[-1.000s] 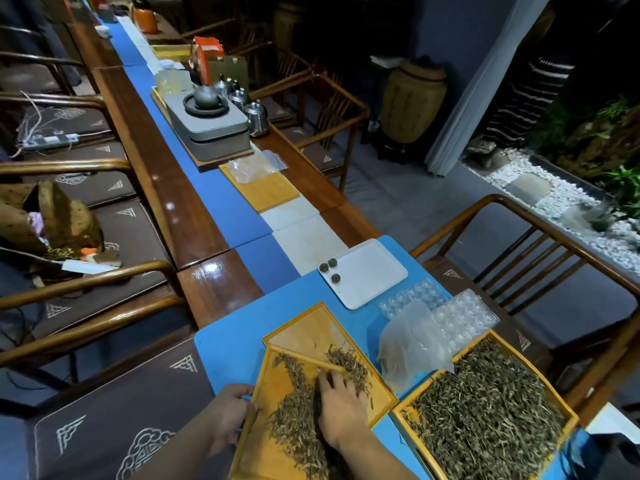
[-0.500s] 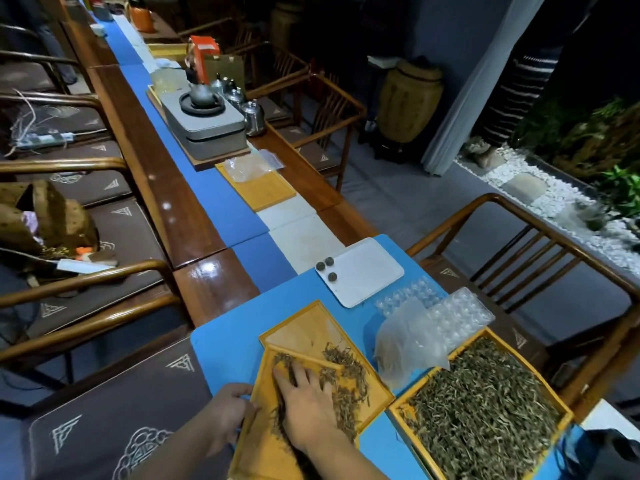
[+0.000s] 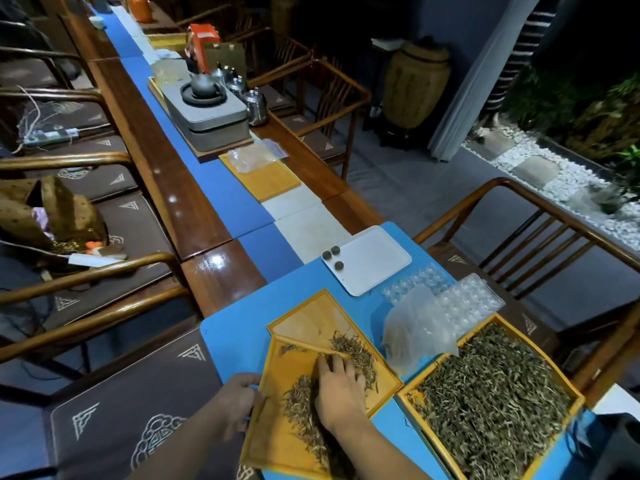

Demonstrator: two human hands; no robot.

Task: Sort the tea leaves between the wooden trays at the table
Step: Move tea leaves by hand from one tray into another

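Observation:
A near wooden tray (image 3: 270, 441) is tilted over a second wooden tray (image 3: 304, 317) lying flat on the blue mat. My left hand (image 3: 235, 403) grips the near tray's left edge. My right hand (image 3: 337, 393) lies flat, fingers spread, on the tea leaves (image 3: 304, 410) at the near tray's far edge, where a small heap of leaves (image 3: 356, 355) has spilled into the second tray. A large wooden tray (image 3: 408, 396) at the right is full of tea leaves (image 3: 491, 403).
A white plate (image 3: 374, 261) with three small tea balls (image 3: 332, 256) sits beyond the trays. Clear plastic blister moulds (image 3: 464, 299) and a plastic bag (image 3: 415, 327) lie to its right. Wooden chairs flank the long table; a tea set (image 3: 207, 98) stands farther along.
My right hand has swept across the near tray, left and then back right toward its far edge, pushing leaves into the second tray. My left hand has kept its grip on the tray.

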